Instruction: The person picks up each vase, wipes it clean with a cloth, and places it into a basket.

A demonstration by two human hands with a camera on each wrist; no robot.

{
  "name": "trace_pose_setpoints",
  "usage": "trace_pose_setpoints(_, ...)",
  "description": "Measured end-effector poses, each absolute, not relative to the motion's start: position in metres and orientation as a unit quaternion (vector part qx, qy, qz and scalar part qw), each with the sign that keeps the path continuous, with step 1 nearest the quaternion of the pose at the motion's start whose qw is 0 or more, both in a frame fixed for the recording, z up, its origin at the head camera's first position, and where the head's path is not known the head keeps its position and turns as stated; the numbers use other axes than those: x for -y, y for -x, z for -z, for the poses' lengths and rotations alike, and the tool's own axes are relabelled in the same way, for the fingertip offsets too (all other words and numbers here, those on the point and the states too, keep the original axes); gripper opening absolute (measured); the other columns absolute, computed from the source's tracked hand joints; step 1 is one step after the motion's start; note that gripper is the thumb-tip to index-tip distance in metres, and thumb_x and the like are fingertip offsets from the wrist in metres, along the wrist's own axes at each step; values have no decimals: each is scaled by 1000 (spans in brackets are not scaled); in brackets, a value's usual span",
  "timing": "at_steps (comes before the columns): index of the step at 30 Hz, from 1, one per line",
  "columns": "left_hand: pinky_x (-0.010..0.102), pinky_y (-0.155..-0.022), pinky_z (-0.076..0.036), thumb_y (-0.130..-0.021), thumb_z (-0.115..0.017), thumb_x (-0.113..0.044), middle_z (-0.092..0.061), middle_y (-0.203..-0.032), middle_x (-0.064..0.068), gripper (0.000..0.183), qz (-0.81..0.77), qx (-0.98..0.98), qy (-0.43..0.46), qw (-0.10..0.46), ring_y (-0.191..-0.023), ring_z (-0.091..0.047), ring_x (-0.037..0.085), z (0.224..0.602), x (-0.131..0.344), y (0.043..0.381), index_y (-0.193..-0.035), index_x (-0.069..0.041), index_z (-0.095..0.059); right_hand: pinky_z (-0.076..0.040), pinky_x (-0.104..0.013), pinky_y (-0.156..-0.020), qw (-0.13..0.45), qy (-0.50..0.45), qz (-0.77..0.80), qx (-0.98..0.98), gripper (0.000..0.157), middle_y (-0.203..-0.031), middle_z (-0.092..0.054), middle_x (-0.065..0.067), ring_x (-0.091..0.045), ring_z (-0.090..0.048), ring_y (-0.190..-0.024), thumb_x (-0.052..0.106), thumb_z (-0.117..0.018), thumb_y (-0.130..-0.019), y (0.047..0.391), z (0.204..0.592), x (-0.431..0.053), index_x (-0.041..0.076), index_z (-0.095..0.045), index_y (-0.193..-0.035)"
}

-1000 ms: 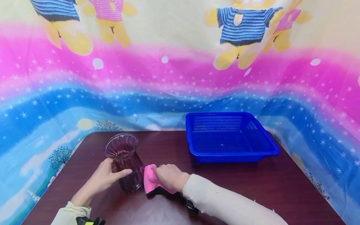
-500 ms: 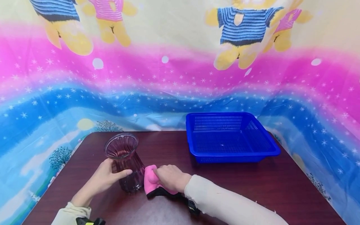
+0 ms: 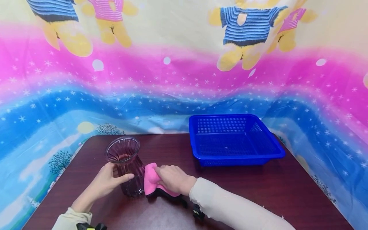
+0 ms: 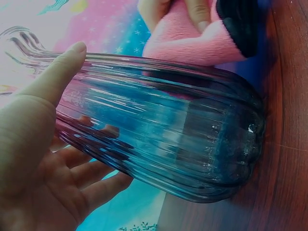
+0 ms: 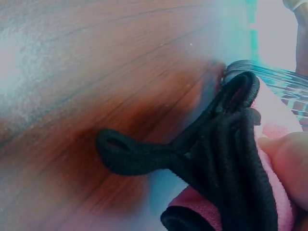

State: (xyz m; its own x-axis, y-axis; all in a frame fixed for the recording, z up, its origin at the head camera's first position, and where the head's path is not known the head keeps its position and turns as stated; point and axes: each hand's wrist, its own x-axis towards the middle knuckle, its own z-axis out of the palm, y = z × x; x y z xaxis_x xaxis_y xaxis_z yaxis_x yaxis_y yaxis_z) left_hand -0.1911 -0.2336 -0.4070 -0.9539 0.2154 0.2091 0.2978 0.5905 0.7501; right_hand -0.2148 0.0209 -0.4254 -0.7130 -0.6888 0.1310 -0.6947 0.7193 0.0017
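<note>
A ribbed, purple-tinted glass vase [image 3: 132, 183] with a flared rim stands on the left of the table, tilted slightly to the left in the head view. My left hand [image 3: 104, 182] grips it below the neck, thumb across the near side and fingers behind, as the left wrist view shows through the glass [image 4: 154, 120]. Bunched in my right hand [image 3: 176, 179] is a pink cloth [image 3: 150, 182] with black edging, pressed up against the vase's right side. In the right wrist view, the cloth's black trim [image 5: 231, 159] hangs in folds with a loop sticking out.
A blue plastic basket [image 3: 235, 157] with perforated walls sits at the back right of the dark wooden table [image 3: 244, 195]. Behind and around the table hangs a patterned curtain [image 3: 184, 80] with cartoon bears.
My right hand and the cloth have shifted slightly up along the vase's side. The left hand keeps its grip, and the head view has moved a little.
</note>
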Motion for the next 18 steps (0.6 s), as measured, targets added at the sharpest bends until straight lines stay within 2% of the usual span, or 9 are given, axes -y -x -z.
trace_pose_setpoints(11, 19, -80, -56, -81, -78, -21, -68, -116, 20, 60, 461, 872, 159, 38, -93, -64, -7, 413, 235, 193, -131, -2, -50, -55, -30, -65, 95, -376, -80, 918, 25, -91, -66, 3, -16, -67, -83, 41, -60, -94, 216, 408, -19, 18, -57, -103)
trace_pose_setpoints(18, 17, -81, -55, -80, -78, -24, -67, -119, 18, 63, 445, 881, 154, 44, -95, -62, -9, 413, 234, 193, -132, -3, -49, -53, -28, -63, 109, -370, -117, 915, 22, -88, -64, 5, -14, -64, -77, 40, -61, -93, 218, 394, -15, 19, -56, -98)
